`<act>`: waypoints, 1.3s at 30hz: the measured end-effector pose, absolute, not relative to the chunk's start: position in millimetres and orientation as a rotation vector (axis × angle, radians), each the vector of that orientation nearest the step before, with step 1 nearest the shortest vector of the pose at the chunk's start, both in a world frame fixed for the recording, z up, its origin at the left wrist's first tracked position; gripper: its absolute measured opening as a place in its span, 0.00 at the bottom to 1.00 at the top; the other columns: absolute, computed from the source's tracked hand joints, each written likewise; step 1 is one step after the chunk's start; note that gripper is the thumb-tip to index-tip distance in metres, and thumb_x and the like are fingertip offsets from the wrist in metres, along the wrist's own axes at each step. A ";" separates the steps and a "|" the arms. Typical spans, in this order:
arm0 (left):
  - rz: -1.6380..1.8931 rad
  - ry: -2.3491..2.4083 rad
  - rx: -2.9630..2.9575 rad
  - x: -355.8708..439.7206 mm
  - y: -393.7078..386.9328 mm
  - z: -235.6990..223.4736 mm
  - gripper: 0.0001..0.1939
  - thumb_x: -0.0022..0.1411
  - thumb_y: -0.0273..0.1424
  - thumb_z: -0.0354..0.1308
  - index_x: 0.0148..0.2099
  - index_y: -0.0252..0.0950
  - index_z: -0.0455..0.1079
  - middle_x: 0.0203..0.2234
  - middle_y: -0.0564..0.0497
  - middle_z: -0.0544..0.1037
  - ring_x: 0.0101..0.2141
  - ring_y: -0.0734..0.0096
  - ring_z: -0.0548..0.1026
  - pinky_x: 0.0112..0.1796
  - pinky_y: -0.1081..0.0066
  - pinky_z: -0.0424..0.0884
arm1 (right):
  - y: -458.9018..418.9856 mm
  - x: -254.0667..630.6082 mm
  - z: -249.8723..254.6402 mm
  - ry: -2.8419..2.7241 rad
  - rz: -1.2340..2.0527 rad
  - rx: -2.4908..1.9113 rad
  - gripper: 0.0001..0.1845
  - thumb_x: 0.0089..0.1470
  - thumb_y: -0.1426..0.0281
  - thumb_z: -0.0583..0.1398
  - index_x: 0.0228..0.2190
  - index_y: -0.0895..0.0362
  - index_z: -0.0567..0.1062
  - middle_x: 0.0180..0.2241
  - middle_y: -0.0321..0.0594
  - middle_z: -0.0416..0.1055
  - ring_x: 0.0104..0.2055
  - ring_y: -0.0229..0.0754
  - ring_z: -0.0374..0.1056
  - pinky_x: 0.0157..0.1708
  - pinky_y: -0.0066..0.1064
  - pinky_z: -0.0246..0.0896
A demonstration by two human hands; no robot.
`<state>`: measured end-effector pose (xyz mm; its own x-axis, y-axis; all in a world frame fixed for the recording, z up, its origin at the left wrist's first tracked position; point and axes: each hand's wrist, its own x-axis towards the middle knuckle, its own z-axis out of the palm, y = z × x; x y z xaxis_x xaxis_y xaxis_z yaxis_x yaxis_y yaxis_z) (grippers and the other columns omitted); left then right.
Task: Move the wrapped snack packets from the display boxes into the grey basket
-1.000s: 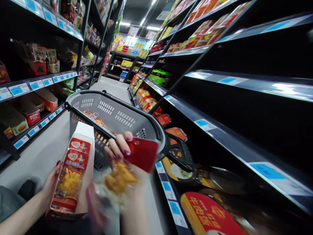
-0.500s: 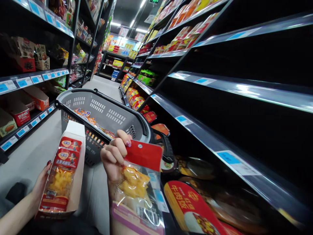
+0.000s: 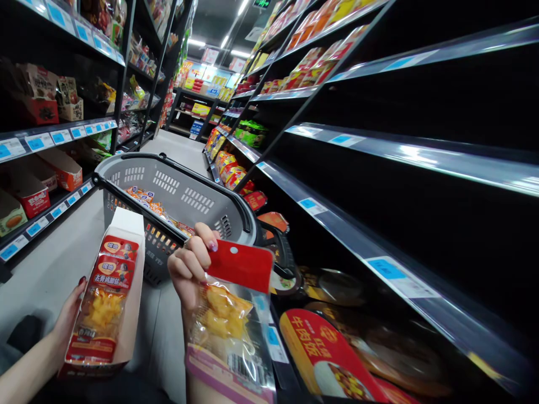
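My left hand (image 3: 69, 314), at the lower left, is closed on the side of a tall, open-fronted display box (image 3: 133, 269). Red snack packets (image 3: 105, 303) with clear windows stand inside it, one in front of another. Near the middle, my right hand (image 3: 191, 264) pinches the red top of a single snack packet (image 3: 229, 320). Through its clear film show yellow pieces, and a barcode is near the bottom. Just beyond both hands stands a grey shopping basket (image 3: 193, 185) with black handles; several small orange-and-white packets (image 3: 155, 207) lie in it.
Dark shelves line both sides of the aisle. Boxed meals (image 3: 332, 353) lie on the low right shelf, beneath a shelf edge with price tags (image 3: 400, 275). Opened cartons (image 3: 63, 168) stand at the left. Pale floor (image 3: 54, 247) runs between the shelves.
The single packet and my right hand have shifted slightly left and down in view. The whole scene has also shifted a little left. Both hands keep their hold.
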<state>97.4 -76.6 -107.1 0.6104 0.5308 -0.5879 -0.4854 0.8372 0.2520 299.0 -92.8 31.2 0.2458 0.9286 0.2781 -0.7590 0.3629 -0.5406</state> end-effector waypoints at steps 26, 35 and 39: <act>0.579 0.733 0.051 97.6 -78.4 -110.5 0.27 0.61 0.42 0.53 0.58 0.33 0.64 0.33 0.46 0.83 0.41 0.54 0.79 0.47 0.58 0.72 | -95.8 297.4 31.8 -0.647 1.117 -0.304 0.20 0.61 0.61 0.52 0.22 0.52 0.49 0.13 0.19 0.37 0.11 0.29 0.22 0.10 0.23 0.27; 0.525 0.551 0.147 90.6 -79.1 -119.1 0.32 0.63 0.43 0.49 0.62 0.27 0.57 0.37 0.44 0.82 0.41 0.53 0.79 0.48 0.52 0.70 | -100.5 312.9 41.4 -0.616 0.726 -0.865 0.14 0.51 0.60 0.58 0.25 0.53 0.60 0.16 0.23 0.52 0.13 0.29 0.47 0.16 0.24 0.51; 0.554 0.461 0.126 87.0 -77.9 -133.5 0.21 0.64 0.40 0.50 0.47 0.28 0.72 0.28 0.49 0.83 0.35 0.58 0.81 0.45 0.58 0.73 | -103.9 343.5 43.8 -0.382 0.033 -1.105 0.07 0.49 0.67 0.58 0.31 0.54 0.64 0.28 0.32 0.62 0.27 0.35 0.62 0.32 0.31 0.62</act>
